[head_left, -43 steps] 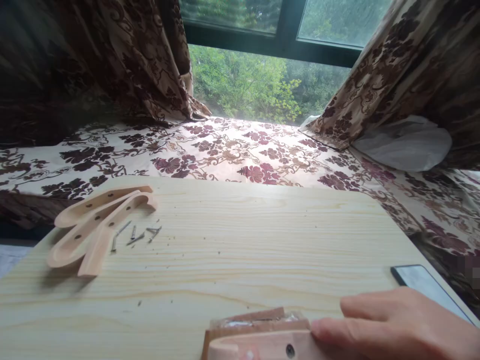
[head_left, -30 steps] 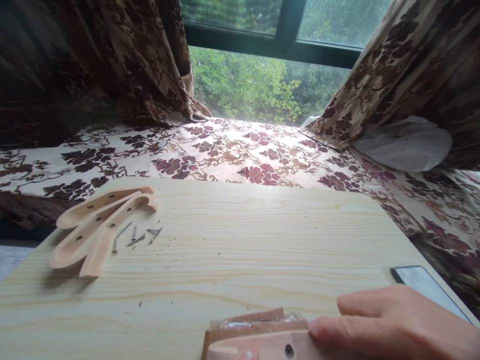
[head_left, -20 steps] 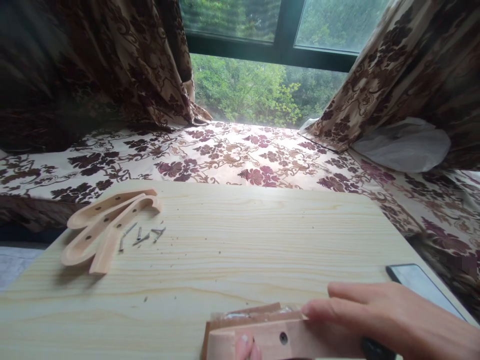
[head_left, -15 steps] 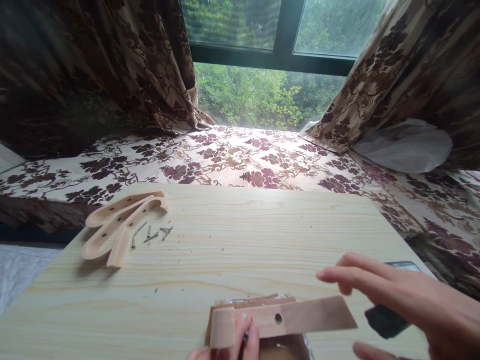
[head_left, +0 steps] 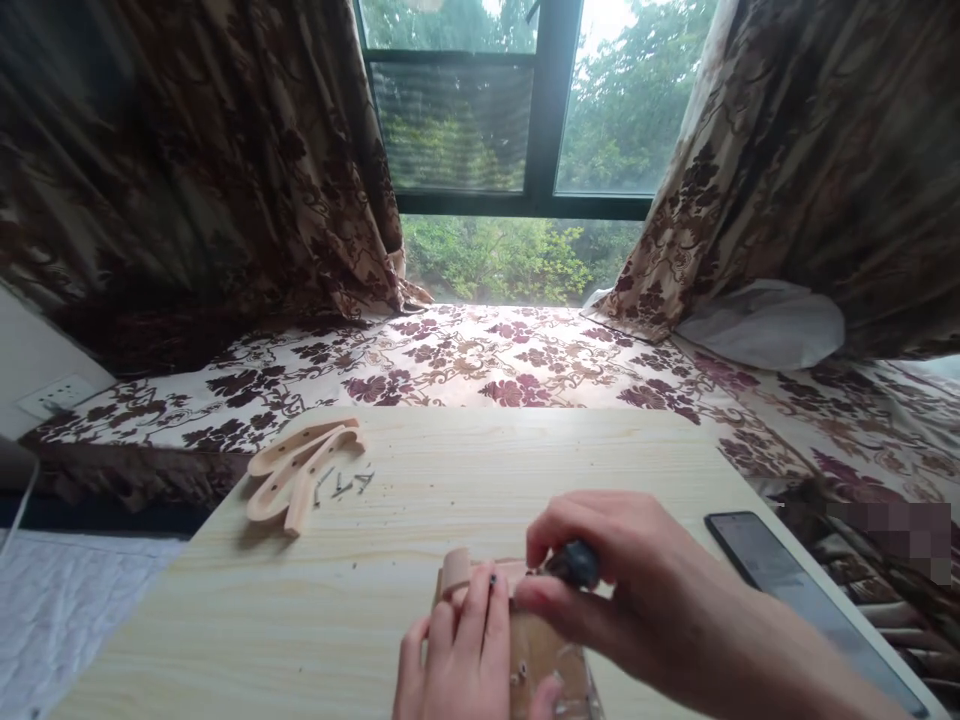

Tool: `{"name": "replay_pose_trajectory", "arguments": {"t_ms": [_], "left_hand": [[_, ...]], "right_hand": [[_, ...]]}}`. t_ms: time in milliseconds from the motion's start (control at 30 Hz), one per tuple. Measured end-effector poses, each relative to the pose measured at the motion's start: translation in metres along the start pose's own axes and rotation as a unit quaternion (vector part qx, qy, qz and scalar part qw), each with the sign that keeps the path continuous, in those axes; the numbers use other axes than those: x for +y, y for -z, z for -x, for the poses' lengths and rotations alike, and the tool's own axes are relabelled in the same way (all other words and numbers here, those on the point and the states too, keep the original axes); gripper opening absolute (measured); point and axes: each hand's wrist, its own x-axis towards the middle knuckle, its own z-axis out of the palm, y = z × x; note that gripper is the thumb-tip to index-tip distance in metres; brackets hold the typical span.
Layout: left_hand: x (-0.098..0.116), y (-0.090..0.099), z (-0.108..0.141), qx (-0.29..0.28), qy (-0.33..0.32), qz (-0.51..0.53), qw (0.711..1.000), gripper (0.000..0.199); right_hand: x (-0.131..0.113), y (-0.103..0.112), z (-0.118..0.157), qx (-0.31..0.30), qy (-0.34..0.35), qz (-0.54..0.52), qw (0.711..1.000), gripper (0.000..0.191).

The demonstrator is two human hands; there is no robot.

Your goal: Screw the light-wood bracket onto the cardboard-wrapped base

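The head view shows two hands low at centre. The left hand lies palm down, fingers straight and close together, thumb spread wide, pressing on a pale strip with a curled end. The strip lies across a brown block with shiny clear film, on the table. The right hand is bent inward, thumb and fingers closed around one rounded, dark handle. Far left lie smooth, curved pieces, apparently three, beside several metal screws, too bunched to count.
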Motion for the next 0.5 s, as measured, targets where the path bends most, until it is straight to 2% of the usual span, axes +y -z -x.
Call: {"name": "replay_pose_trajectory", "arguments": {"t_ms": [67,200,333,500], "left_hand": [[0.000,0.000,-0.002,0.015,-0.008,-0.007,1.000,0.053],[-0.001,-0.002,-0.003,0.030,-0.007,-0.013,0.999,0.054],[-0.003,-0.007,-0.003,0.054,-0.015,-0.008,0.998,0.052],[-0.002,-0.013,-0.002,0.063,0.005,-0.002,0.998,0.049]], "right_hand": [[0.007,-0.011,-0.002,-0.001,-0.033,-0.029,0.999,0.023],[0.020,-0.022,-0.006,0.016,-0.054,-0.054,0.997,0.023],[0.018,-0.025,-0.012,0.019,-0.067,-0.061,0.996,0.022],[0.013,-0.028,-0.017,0.005,-0.070,-0.043,0.997,0.021]]}}
